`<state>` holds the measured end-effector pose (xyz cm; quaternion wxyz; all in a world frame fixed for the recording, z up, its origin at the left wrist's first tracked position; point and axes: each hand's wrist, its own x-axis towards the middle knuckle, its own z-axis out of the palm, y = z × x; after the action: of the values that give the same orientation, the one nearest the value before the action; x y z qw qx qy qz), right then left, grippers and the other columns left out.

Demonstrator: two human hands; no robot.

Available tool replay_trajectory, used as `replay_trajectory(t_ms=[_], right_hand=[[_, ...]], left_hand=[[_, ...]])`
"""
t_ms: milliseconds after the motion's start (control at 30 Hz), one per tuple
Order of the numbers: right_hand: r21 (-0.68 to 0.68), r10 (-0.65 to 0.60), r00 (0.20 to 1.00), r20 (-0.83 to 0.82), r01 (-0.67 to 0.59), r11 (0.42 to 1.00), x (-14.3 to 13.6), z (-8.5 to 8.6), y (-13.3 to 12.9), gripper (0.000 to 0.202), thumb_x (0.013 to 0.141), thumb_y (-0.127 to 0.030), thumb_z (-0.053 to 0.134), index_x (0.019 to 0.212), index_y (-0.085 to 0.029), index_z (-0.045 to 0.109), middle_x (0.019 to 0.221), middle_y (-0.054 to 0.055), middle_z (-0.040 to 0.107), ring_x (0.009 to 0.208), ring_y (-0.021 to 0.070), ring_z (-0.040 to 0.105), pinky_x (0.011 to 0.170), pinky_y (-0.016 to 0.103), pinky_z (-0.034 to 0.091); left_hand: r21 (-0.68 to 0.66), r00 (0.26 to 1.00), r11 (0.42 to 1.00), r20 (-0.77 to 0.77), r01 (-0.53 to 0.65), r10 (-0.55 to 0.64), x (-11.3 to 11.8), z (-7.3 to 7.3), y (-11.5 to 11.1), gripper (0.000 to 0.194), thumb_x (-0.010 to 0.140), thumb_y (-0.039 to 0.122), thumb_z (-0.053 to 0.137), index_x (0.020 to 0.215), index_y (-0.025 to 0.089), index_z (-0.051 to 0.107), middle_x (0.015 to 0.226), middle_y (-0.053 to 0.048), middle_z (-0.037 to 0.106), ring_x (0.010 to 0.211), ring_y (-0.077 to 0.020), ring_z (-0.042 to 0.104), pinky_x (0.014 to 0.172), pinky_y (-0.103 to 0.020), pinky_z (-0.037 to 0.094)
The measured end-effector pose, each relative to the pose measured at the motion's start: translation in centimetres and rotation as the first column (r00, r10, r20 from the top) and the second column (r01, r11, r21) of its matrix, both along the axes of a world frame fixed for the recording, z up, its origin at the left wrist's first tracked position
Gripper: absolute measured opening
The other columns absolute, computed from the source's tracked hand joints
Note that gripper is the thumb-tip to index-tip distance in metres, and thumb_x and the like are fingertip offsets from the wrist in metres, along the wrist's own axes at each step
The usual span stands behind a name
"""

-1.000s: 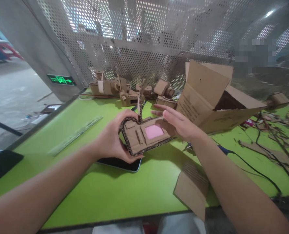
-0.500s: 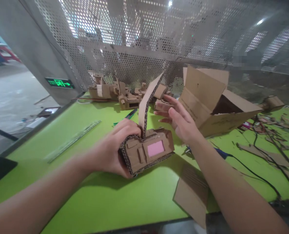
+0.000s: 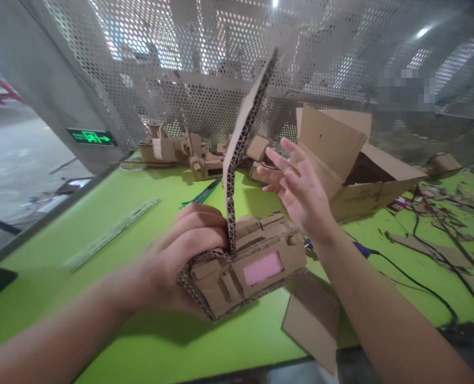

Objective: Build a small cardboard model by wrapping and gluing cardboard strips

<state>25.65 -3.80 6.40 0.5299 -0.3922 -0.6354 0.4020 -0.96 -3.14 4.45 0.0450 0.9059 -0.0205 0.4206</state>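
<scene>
My left hand (image 3: pixel 184 250) is wrapped round the left end of a cardboard model (image 3: pixel 237 282), which is held tilted above the green table. A pink rectangle (image 3: pixel 263 268) shows in the model's near face. From its top rises a long corrugated cardboard strip (image 3: pixel 237 144), standing up and leaning right at its tip. The underside of the model and part of my left fingers are hidden. Right of the strip, my right hand (image 3: pixel 300 186) hovers with its fingers spread, holding nothing and apart from the strip.
A clear ruler (image 3: pixel 117 232) and a green utility knife (image 3: pixel 202 193) lie on the green table (image 3: pixel 173 346). Cardboard models (image 3: pixel 205 157) line the back. An open cardboard box (image 3: pixel 364 186) stands right, near scraps and cables. A loose cardboard piece (image 3: pixel 311 330) overhangs the front edge.
My left hand has brought the model nearer, down and slightly right, and the strip now reaches higher in view. My right hand has stayed raised, its fingers spread wider and turned upward.
</scene>
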Motion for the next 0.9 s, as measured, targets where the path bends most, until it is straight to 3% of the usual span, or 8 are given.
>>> replay_trajectory(t_ms=[233, 333, 433, 500, 700, 767, 900], right_hand=[[-0.041, 0.172, 0.984, -0.052, -0.174, 0.984, -0.6, 0.3, -1.0, 0.061, 0.093, -0.060, 0.074, 0.147, -0.039, 0.055, 0.161, 0.004, 0.056, 0.136, 0.0306, 0.063, 0.112, 0.048, 0.054], [-0.121, 0.356, 0.933, -0.050, -0.360, 0.925, -0.2, 0.1, -1.1, 0.053, 0.093, -0.056, 0.076, 0.140, -0.034, 0.063, 0.148, 0.006, 0.067, 0.129, 0.0286, 0.067, 0.111, 0.046, 0.055], [-0.186, 0.482, 0.871, -0.093, -0.491, 0.851, 0.3, 0.0, -1.1, 0.050, 0.089, -0.047, 0.083, 0.135, -0.032, 0.068, 0.138, 0.005, 0.073, 0.130, 0.0271, 0.067, 0.108, 0.042, 0.057], [-0.189, 0.483, 0.868, -0.113, -0.496, 0.848, 0.5, -0.1, -1.0, 0.044, 0.088, -0.042, 0.085, 0.128, -0.030, 0.072, 0.136, 0.005, 0.073, 0.129, 0.0257, 0.067, 0.106, 0.039, 0.057], [-0.101, 0.479, 0.861, -0.169, -0.498, 0.861, 0.5, -1.0, -0.5, 0.018, 0.095, -0.036, 0.079, 0.111, -0.029, 0.080, 0.132, 0.002, 0.075, 0.115, 0.0204, 0.073, 0.094, 0.032, 0.061], [-0.051, 0.482, 0.860, -0.168, -0.496, 0.867, 0.5, -1.1, -0.4, 0.019, 0.097, -0.034, 0.077, 0.115, -0.031, 0.081, 0.134, 0.000, 0.075, 0.118, 0.0194, 0.072, 0.098, 0.031, 0.060], [-0.097, 0.473, 0.870, -0.140, -0.488, 0.868, 0.3, -0.9, -0.7, 0.027, 0.096, -0.035, 0.076, 0.123, -0.031, 0.080, 0.135, 0.002, 0.075, 0.123, 0.0221, 0.070, 0.099, 0.032, 0.059]], left_hand=[[0.008, 0.998, 0.998, -0.015, -0.068, 0.068, -0.2, 0.0, 0.0, 0.037, 0.100, 0.033, 0.068, 0.127, 0.015, 0.051, 0.108, -0.015, 0.064, 0.105, -0.0260, 0.058, 0.090, -0.043, 0.058], [0.010, 0.998, 0.998, -0.018, -0.057, 0.057, -0.3, -0.2, -0.1, 0.037, 0.100, 0.034, 0.069, 0.127, 0.014, 0.052, 0.110, -0.015, 0.063, 0.107, -0.0257, 0.059, 0.092, -0.042, 0.058], [0.047, 0.997, 0.996, -0.027, -0.077, 0.079, -0.4, -0.7, -0.1, 0.030, 0.100, 0.021, 0.063, 0.127, 0.012, 0.053, 0.115, -0.017, 0.063, 0.115, -0.0269, 0.060, 0.100, -0.043, 0.057], [0.075, 0.995, 0.992, 0.002, -0.097, 0.097, -0.4, -1.1, 0.0, 0.030, 0.100, 0.019, 0.062, 0.128, 0.012, 0.055, 0.118, -0.018, 0.065, 0.121, -0.0279, 0.060, 0.103, -0.043, 0.057], [0.081, 0.983, 0.985, 0.117, -0.152, 0.142, 0.0, -1.5, 0.7, 0.046, 0.097, 0.040, 0.072, 0.134, 0.016, 0.057, 0.119, -0.016, 0.068, 0.116, -0.0279, 0.067, 0.100, -0.041, 0.061], [0.078, 0.982, 0.986, 0.126, -0.150, 0.140, 0.1, -1.5, 0.7, 0.049, 0.096, 0.041, 0.075, 0.133, 0.014, 0.058, 0.118, -0.016, 0.068, 0.115, -0.0285, 0.067, 0.101, -0.041, 0.060], [0.053, 0.981, 0.989, 0.142, -0.141, 0.132, 0.1, -1.9, 0.9, 0.058, 0.095, 0.050, 0.075, 0.137, 0.016, 0.055, 0.120, -0.016, 0.065, 0.117, -0.0288, 0.063, 0.102, -0.042, 0.059]])
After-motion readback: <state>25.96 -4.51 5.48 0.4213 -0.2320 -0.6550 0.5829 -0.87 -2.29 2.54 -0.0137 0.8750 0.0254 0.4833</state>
